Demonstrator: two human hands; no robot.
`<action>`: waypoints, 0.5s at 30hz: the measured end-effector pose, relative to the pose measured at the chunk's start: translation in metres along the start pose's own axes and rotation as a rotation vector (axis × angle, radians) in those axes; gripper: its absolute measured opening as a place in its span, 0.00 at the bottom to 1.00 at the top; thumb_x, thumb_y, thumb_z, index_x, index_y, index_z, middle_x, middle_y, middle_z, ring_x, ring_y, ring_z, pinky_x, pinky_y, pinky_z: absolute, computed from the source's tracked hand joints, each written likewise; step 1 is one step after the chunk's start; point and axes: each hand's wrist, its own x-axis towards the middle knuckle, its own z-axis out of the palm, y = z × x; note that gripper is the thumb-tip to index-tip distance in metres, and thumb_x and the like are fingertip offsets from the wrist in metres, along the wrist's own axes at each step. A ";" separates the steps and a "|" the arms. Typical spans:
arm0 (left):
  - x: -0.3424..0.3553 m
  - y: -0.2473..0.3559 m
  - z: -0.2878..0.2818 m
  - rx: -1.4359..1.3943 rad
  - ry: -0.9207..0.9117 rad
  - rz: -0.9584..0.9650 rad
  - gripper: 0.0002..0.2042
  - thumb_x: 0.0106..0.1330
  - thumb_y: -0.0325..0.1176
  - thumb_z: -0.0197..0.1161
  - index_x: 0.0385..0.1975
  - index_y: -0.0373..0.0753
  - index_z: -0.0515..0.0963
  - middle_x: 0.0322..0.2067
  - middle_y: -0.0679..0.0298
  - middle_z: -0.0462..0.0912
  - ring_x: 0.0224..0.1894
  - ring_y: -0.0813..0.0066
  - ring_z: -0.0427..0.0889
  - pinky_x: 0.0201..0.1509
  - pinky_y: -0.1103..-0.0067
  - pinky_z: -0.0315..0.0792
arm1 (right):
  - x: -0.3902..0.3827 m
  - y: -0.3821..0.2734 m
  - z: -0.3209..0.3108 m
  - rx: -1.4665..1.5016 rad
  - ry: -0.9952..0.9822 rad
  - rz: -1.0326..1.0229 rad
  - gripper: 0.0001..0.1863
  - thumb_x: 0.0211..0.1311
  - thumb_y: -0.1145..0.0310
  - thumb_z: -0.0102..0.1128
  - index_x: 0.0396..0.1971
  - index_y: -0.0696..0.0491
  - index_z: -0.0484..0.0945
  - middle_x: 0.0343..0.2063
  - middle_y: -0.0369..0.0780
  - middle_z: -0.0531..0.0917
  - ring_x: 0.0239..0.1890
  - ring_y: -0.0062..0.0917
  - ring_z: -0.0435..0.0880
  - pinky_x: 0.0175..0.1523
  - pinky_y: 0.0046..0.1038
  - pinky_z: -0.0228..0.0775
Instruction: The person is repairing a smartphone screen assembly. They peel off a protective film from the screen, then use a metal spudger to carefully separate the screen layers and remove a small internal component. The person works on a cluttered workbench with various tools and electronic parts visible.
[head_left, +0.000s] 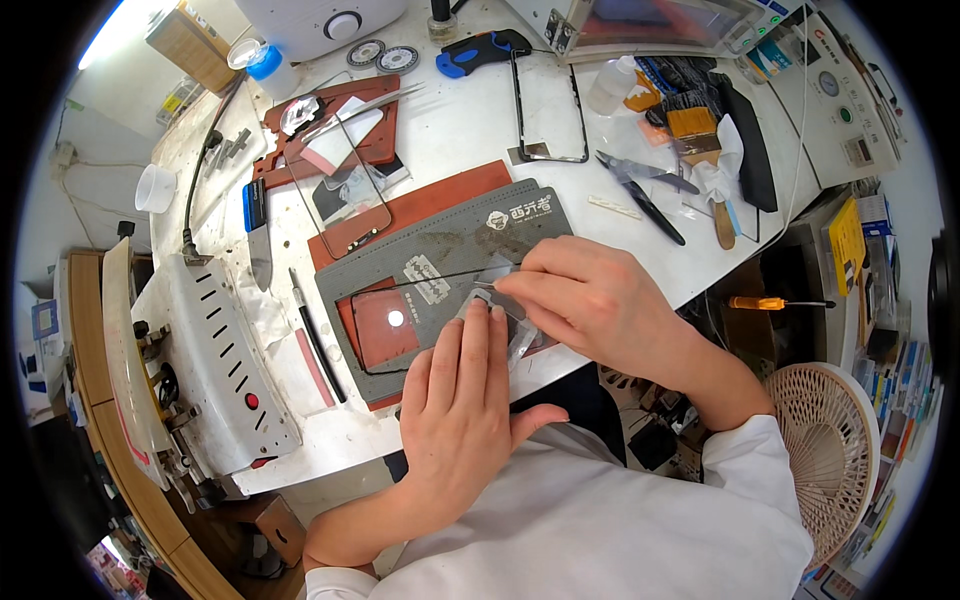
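A thin black-edged panel, apparently see-through, lies on a grey mat at the centre of the frame. Just beside its right end, a small pale piece is pressed down by the fingertips of the left hand, which is laid nearly flat, fingers together and thumb spread. At the same spot a thin light sliver is pinched between the thumb and fingers of the right hand; whether it is a tool or a part cannot be told. The hands are close together but apart.

The step in hand is judged to be fine work on the small piece, with one hand steadying and the other manipulating. The next move seems to call for steady pressure and a light, controlled pinch, with the panel's edge kept unstrained.

Farther out, a black pen-like tool is seen at centre left, a second black frame at upper centre, and a brush at upper right.
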 end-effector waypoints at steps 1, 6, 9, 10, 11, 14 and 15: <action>0.000 0.000 0.000 0.000 0.000 0.001 0.45 0.66 0.71 0.52 0.59 0.28 0.80 0.62 0.54 0.78 0.62 0.60 0.77 0.62 0.69 0.71 | 0.000 0.000 0.000 0.002 0.000 -0.001 0.14 0.52 0.79 0.72 0.41 0.56 0.87 0.34 0.38 0.82 0.35 0.32 0.84 0.37 0.31 0.78; -0.001 0.000 0.000 -0.007 0.002 -0.001 0.44 0.65 0.70 0.52 0.59 0.28 0.80 0.62 0.53 0.78 0.62 0.60 0.77 0.61 0.69 0.71 | 0.001 0.001 -0.002 0.007 -0.001 -0.007 0.14 0.51 0.80 0.72 0.40 0.56 0.87 0.33 0.38 0.82 0.35 0.33 0.84 0.37 0.31 0.78; 0.000 0.000 0.001 -0.009 -0.004 -0.001 0.44 0.65 0.70 0.53 0.59 0.28 0.80 0.62 0.53 0.78 0.62 0.60 0.77 0.61 0.69 0.71 | 0.001 0.001 -0.002 0.012 -0.010 0.007 0.14 0.51 0.80 0.72 0.40 0.56 0.87 0.33 0.38 0.82 0.34 0.32 0.84 0.37 0.31 0.78; 0.000 0.000 0.000 -0.008 -0.006 -0.001 0.45 0.65 0.70 0.53 0.59 0.28 0.80 0.62 0.53 0.78 0.62 0.60 0.77 0.61 0.69 0.71 | 0.001 0.001 -0.002 0.011 -0.008 0.005 0.14 0.51 0.80 0.72 0.41 0.56 0.87 0.33 0.38 0.82 0.34 0.32 0.84 0.37 0.31 0.78; 0.000 0.000 0.000 -0.007 -0.006 -0.002 0.45 0.65 0.70 0.53 0.59 0.28 0.80 0.62 0.53 0.78 0.62 0.60 0.77 0.61 0.69 0.71 | 0.001 0.002 -0.002 0.011 -0.005 0.003 0.14 0.51 0.80 0.72 0.41 0.56 0.87 0.33 0.38 0.82 0.34 0.32 0.84 0.37 0.31 0.78; 0.000 0.001 0.000 -0.004 -0.006 -0.002 0.44 0.65 0.70 0.53 0.59 0.28 0.80 0.62 0.53 0.78 0.62 0.60 0.77 0.61 0.69 0.71 | 0.001 0.001 -0.002 0.007 -0.002 0.003 0.14 0.52 0.80 0.72 0.41 0.56 0.87 0.33 0.38 0.82 0.34 0.32 0.84 0.37 0.31 0.78; 0.000 0.001 -0.001 -0.003 -0.006 -0.002 0.44 0.65 0.70 0.53 0.59 0.28 0.80 0.62 0.54 0.78 0.62 0.60 0.77 0.61 0.69 0.71 | 0.000 0.001 -0.002 0.005 -0.002 0.005 0.14 0.52 0.80 0.72 0.41 0.56 0.87 0.33 0.38 0.82 0.34 0.32 0.84 0.37 0.31 0.78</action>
